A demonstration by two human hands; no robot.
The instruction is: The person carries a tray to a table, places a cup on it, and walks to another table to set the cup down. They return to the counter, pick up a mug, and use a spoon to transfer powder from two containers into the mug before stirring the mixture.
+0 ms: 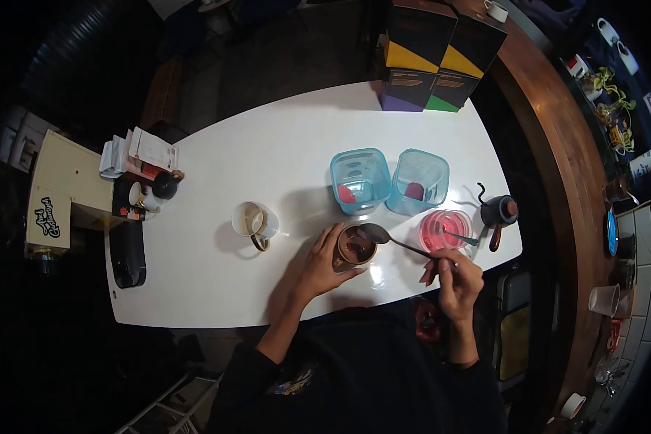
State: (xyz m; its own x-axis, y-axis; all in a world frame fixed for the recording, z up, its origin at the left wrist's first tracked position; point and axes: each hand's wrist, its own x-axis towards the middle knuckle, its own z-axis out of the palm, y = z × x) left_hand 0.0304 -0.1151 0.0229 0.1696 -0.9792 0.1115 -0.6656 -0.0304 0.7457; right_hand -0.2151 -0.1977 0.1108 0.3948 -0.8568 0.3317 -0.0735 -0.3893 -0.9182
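Note:
My left hand [320, 265] is wrapped around the side of a brown cup [340, 261] on the white table, fingers and thumb on either side of it. Dark reddish-brown contents show inside the cup. A dark metal spoon [406, 247] is pinched by its handle end in my right hand [457, 281], its bowl above the cup's right rim. Just beyond that hand sits a clear round tub [424, 233] of bright pink contents, with a second spoon [461, 237] resting in it. Two translucent blue containers [362, 154] [421, 162] stand behind the cup, each with something pink or dark red inside.
Left of the cup is a white mug [266, 220] with a gold handle. A small dark kettle [499, 210] stands near the right edge of the table [267, 152]. Black boxes [430, 54] are stacked at the back. A cream machine [64, 188] is at the left.

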